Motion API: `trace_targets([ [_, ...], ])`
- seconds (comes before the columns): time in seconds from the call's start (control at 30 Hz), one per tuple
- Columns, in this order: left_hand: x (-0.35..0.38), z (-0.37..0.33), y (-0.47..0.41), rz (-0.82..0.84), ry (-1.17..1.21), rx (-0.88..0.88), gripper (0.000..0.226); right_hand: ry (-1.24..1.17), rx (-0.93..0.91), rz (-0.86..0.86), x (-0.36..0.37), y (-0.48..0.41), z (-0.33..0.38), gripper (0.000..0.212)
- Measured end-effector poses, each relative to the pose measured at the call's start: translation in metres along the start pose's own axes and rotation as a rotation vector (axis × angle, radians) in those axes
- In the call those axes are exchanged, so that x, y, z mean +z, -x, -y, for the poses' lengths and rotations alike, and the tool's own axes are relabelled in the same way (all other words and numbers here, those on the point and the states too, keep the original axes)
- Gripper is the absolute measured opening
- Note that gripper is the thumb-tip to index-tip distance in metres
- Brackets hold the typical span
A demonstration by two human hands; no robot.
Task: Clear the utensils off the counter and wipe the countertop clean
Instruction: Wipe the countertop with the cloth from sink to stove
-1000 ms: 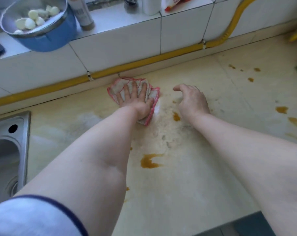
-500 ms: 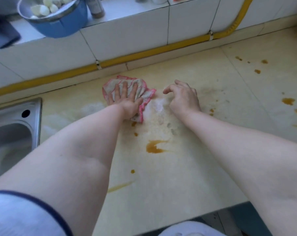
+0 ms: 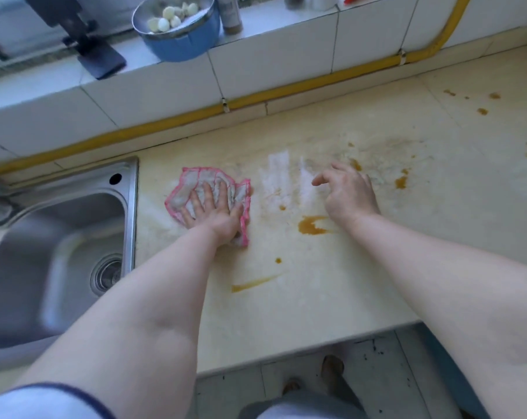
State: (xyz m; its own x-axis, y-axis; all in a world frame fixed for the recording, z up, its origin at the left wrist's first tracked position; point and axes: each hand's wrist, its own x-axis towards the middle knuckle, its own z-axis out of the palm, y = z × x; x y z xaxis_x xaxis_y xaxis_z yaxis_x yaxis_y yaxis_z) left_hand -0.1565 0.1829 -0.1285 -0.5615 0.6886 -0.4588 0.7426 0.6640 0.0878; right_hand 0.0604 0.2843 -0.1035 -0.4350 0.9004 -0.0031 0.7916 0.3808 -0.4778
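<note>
With the left hand [image 3: 217, 213] pressed flat on the pink-edged cloth [image 3: 207, 189] and the right hand [image 3: 347, 195] loose and empty, the brown spills [image 3: 312, 225] (several wet) could smear across the countertop [image 3: 316, 297].

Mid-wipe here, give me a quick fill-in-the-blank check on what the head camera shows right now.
1. The left hand presses flat on the pink-edged ____.
2. The steel sink lies on the ____ side of the cloth.
3. The right hand holds ____.
4. The brown sauce spill nearest the right wrist is ____ wiped.

Missing words: cloth; left; nothing; not yet
</note>
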Motion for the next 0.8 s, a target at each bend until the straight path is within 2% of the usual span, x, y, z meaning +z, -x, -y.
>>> trace_targets([
  [0.1, 0.008, -0.033, 0.015, 0.021, -0.042, 0.103, 0.067, 0.011, 0.047, -0.026, -0.009, 0.012, -0.012, 0.043],
  [0.3, 0.030, -0.106, 0.043, 0.070, -0.105, 0.284, 0.069, 0.011, 0.108, -0.039, -0.033, 0.029, -0.031, 0.048],
  [0.47, 0.046, -0.153, 0.061, 0.104, -0.174, 0.417, 0.070, 0.030, 0.149, -0.057, -0.046, 0.035, -0.049, 0.039],
  [0.63, 0.056, -0.151, 0.079, 0.107, -0.259, 0.535, 0.068, 0.055, 0.145, -0.028, -0.036, 0.046, -0.049, 0.029],
  [0.8, 0.062, -0.110, 0.095, 0.109, -0.252, 0.464, 0.070, 0.056, 0.085, -0.035, -0.025, 0.057, -0.017, 0.026],
])
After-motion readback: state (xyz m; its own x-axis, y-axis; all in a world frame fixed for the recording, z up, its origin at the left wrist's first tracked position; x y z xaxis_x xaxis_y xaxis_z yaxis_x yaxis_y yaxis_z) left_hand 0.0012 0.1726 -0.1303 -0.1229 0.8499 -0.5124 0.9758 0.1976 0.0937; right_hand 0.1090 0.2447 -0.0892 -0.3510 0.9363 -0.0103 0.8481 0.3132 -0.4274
